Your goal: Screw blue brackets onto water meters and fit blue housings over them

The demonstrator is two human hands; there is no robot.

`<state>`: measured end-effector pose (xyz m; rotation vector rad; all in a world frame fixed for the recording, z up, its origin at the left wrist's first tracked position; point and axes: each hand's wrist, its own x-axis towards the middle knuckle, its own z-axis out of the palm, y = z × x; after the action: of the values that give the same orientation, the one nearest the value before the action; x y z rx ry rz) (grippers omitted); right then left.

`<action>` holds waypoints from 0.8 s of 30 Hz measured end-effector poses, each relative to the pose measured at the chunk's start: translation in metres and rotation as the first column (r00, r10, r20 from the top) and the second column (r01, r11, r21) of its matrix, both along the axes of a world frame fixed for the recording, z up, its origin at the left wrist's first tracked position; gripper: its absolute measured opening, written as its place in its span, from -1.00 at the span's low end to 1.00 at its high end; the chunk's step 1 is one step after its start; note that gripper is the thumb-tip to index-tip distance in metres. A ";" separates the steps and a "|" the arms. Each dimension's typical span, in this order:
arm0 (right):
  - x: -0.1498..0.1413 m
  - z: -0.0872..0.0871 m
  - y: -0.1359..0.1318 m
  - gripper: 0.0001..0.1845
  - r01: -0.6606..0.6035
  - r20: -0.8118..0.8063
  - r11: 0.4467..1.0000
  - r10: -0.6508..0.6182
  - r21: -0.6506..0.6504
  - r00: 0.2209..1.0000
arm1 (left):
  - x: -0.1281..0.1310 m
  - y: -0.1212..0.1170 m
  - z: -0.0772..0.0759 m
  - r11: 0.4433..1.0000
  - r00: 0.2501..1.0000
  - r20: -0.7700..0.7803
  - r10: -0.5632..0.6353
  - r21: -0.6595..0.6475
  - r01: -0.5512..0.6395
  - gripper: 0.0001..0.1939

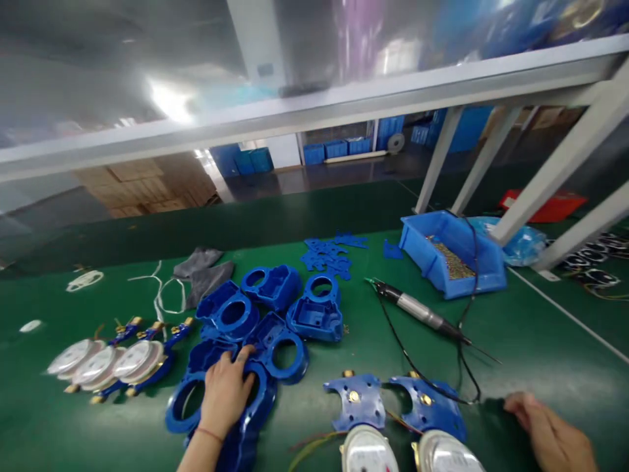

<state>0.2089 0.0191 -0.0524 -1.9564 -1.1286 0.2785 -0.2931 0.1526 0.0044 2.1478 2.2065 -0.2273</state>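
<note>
My left hand (225, 393) lies on a heap of blue plastic housings (268, 314), its fingers curled over one blue housing (255, 393) with a round opening. My right hand (550, 432) rests at the lower right on the green mat (515, 341), fingers stretched out, beside a black cable and holding nothing I can see. Between the hands lie two blue meter plates (356, 400) with brass fittings, each joined to a white-faced meter (368, 452) at the bottom edge.
An electric screwdriver (417, 311) with a black cable lies right of centre. Behind it stands a blue bin (452, 259) of small screws. Three white-faced meters (103, 364) lie at the left. Grey cloth (204, 272), white cord and flat blue pieces (327, 255) lie farther back.
</note>
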 end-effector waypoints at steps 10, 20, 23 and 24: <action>-0.014 -0.001 0.002 -0.29 -0.156 0.126 0.988 0.157 -0.018 0.979 | 0.018 0.049 0.021 0.992 0.993 0.073 0.096 0.072 -0.101 -0.51; -0.025 0.000 -0.003 -0.57 -0.211 0.320 0.964 0.151 0.163 0.935 | 0.078 -0.097 0.019 0.788 0.784 0.435 -0.443 0.605 0.109 -0.70; -0.042 0.007 -0.005 -0.64 -0.373 0.441 0.909 0.262 0.185 0.858 | 0.093 -0.125 -0.007 0.758 0.668 0.488 -0.562 0.627 0.180 -0.71; -0.045 0.009 -0.004 -0.64 -0.448 0.485 0.879 0.324 0.165 0.813 | 0.097 -0.129 -0.013 0.738 0.655 0.472 -0.590 0.645 0.200 -0.70</action>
<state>0.1636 0.0150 -0.0431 -1.5618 -1.7762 -0.1242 -0.1964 0.0232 -0.0087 2.4164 1.4264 1.1274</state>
